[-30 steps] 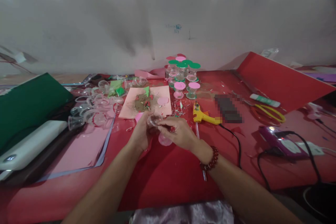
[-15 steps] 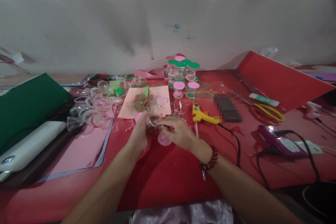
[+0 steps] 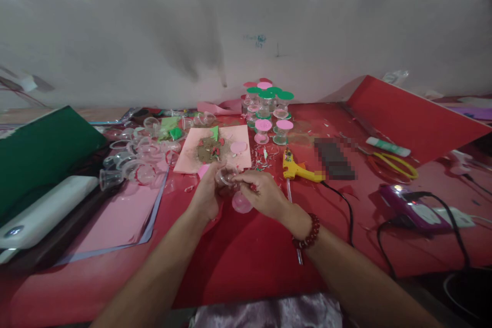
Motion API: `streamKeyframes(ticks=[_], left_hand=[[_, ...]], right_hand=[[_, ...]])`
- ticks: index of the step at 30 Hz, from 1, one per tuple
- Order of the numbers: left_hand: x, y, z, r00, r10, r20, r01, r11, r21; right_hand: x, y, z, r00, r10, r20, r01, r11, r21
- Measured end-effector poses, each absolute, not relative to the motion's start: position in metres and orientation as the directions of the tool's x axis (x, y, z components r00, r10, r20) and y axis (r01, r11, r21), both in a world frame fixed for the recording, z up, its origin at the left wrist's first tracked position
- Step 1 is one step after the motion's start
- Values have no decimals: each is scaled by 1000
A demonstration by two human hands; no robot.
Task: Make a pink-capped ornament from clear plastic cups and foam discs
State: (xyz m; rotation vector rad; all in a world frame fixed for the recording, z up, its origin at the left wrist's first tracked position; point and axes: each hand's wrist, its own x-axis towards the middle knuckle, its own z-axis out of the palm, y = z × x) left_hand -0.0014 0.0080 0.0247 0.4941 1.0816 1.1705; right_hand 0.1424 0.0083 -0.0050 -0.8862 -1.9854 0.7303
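My left hand [image 3: 207, 192] is wrapped round a small clear plastic cup [image 3: 226, 176], its open rim tilted up and toward my right hand. At that rim, the thumb and fingers of my right hand [image 3: 263, 192] are pinched together; any smaller scrap between them is too small to see. Just below my hands, a round pinkish clear plastic piece [image 3: 242, 202] shows, partly covered by my right fingers. Beyond them lies a pale pink sheet [image 3: 188, 159] with a brown patch of grit, red bits and a pink paper disc [image 3: 238, 147].
Cups topped with green and pink discs [image 3: 284, 125] stand near the wall. Loose clear cups [image 3: 142, 154] crowd the left, beside pink paper [image 3: 115, 215] and a white device [image 3: 49, 210]. Rightward lie a yellow glue gun [image 3: 302, 171], yellow-handled scissors [image 3: 397, 164] and a purple power adapter [image 3: 411, 210].
My hands stay almost in place, with the left hand still round the cup. My right fingertips shift slightly along its rim, and the whole view moves a little.
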Motion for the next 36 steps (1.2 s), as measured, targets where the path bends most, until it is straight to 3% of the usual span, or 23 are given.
streamKeyframes(ticks=[14, 30, 36], left_hand=[[-4, 10, 16, 63, 932, -358, -522, 336, 784], [-3, 9, 17, 38, 911, -411, -489, 376, 787], [-1, 8, 24, 16, 908, -419, -494, 372, 786]], right_hand=[[141, 2, 3, -403, 806, 433, 297, 563, -772], [142, 5, -1, -449, 785, 426, 239, 565, -790], [142, 7, -3, -447, 791, 417, 288, 569, -770]])
